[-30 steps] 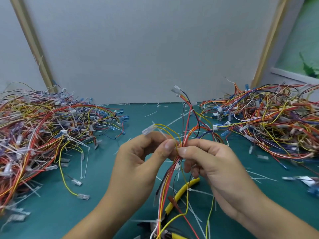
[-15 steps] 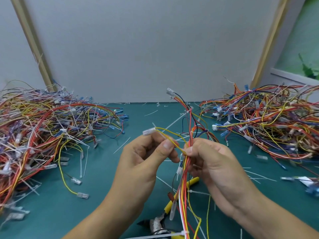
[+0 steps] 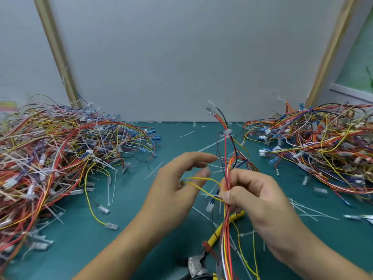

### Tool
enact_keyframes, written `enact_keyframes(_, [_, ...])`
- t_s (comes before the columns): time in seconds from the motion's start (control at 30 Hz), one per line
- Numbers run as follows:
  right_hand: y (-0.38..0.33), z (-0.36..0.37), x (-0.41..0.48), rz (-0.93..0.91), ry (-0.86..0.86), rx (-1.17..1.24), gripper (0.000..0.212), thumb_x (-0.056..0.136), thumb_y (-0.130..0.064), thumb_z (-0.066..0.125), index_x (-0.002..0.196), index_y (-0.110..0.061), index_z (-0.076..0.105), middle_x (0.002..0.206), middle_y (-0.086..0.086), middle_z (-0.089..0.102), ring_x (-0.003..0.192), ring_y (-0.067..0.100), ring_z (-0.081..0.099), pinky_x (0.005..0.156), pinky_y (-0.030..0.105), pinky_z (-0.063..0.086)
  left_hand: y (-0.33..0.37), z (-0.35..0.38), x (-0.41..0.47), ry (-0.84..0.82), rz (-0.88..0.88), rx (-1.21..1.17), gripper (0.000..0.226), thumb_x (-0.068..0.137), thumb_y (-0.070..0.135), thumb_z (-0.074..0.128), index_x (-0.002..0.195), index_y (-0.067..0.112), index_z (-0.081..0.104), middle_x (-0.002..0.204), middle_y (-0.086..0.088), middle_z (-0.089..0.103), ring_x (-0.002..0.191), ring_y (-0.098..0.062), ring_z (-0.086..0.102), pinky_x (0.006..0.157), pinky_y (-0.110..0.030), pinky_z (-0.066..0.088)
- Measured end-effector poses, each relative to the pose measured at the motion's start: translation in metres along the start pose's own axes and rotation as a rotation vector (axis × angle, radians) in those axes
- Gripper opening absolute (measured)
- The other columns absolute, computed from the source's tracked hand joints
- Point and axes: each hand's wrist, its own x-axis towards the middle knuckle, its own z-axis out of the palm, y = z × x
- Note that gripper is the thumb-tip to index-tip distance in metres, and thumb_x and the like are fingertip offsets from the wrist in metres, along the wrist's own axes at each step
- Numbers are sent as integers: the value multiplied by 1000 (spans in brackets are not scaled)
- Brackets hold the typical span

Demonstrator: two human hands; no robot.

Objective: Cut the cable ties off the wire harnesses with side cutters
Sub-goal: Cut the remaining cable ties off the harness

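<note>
"Where's the harness?"

"Your right hand clamps the thin red, orange and yellow wire harness upright over the teal mat. Your left hand is spread loose, with a yellow wire loop against it."

"Handling?"

"Light and floppy, I'd judge. Grip close to each cut."

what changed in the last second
The left hand released its pinch on the yellow wire and opened, fingers straight; the loop now lies against it. The right hand kept gripping the wire harness; the side cutters stayed on the mat.
</note>
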Motion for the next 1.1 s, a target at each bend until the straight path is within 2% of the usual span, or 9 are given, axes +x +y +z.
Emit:
enact_keyframes(0.07, [0, 1, -2, -15, -51, -30, 31, 65, -30, 64, 67, 0, 54, 61, 3, 47, 59, 13, 41, 57, 24, 37, 0, 1, 1, -64, -43, -15, 15, 90, 26, 62, 101, 26, 72, 97, 14, 73, 99, 2, 64, 87, -19, 47])
enact_keyframes(0.17, [-1, 1, -2, -5, -99, -84, 20, 70, -22, 66, 70, -3, 60, 65, 4, 50, 64, 15, 43, 60, 27, 37, 1, -2, 4, -116, -61, -109, 8, 92, 14, 66, 88, 10, 71, 77, 2, 71, 72, -1, 62, 70, -13, 46])
enact_keyframes(0.27, [-3, -3, 0, 43, -149, -88, 21, 70, -24, 70, 76, -4, 66, 67, 3, 57, 65, 13, 49, 62, 22, 42, 3, -3, 1, -42, -32, -127, 9, 91, 7, 67, 84, 11, 71, 67, 10, 66, 59, -1, 56, 58, -13, 44])
enact_keyframes(0.37, [-7, -13, 6, 159, -144, 166, 38, 68, -34, 68, 85, 0, 71, 75, 13, 62, 67, 19, 55, 63, 26, 51, 7, -2, -1, 56, 95, 26, 8, 86, 16, 68, 80, 20, 70, 68, 15, 62, 61, -1, 54, 58, -14, 39])
enact_keyframes(0.47, [-14, -22, 10, 270, -84, 357, 30, 74, -35, 67, 80, -6, 75, 74, 14, 63, 63, 20, 57, 57, 29, 55, 12, -2, -3, 124, 255, 204, 7, 84, 13, 69, 79, 17, 71, 67, 16, 52, 66, 0, 51, 61, -9, 33])
enact_keyframes(0.57, [-17, -23, 11, 312, -100, 329, 26, 77, -34, 69, 81, -10, 75, 73, 10, 63, 57, 14, 55, 51, 26, 53, 16, 1, -6, 126, 417, 320, 6, 88, 12, 70, 82, 10, 71, 73, 11, 48, 69, 4, 48, 64, -7, 33])
enact_keyframes(0.7, [-19, -28, 12, 315, -136, 274, 22, 77, -25, 71, 83, -4, 73, 71, 10, 61, 56, 13, 54, 48, 26, 53, 14, 1, -8, 115, 557, 410, 14, 92, 13, 62, 88, 6, 74, 74, -2, 51, 65, -18, 51, 59, -30, 42])
enact_keyframes(0.97, [-17, -29, 12, 318, -132, 209, 34, 77, -20, 66, 85, 13, 63, 67, 10, 59, 52, 11, 54, 46, 26, 52, 12, 0, -7, 108, 593, 488, 18, 95, 17, 61, 88, 8, 75, 74, -6, 54, 62, -27, 52, 55, -36, 44])
enact_keyframes(1.1, [-22, -31, 12, 315, -182, 130, 30, 72, -30, 76, 77, -1, 71, 64, 7, 60, 54, 15, 55, 48, 26, 53, 11, -2, -6, 71, 612, 519, 15, 94, 13, 61, 88, 7, 73, 73, -8, 54, 62, -29, 51, 55, -36, 45])
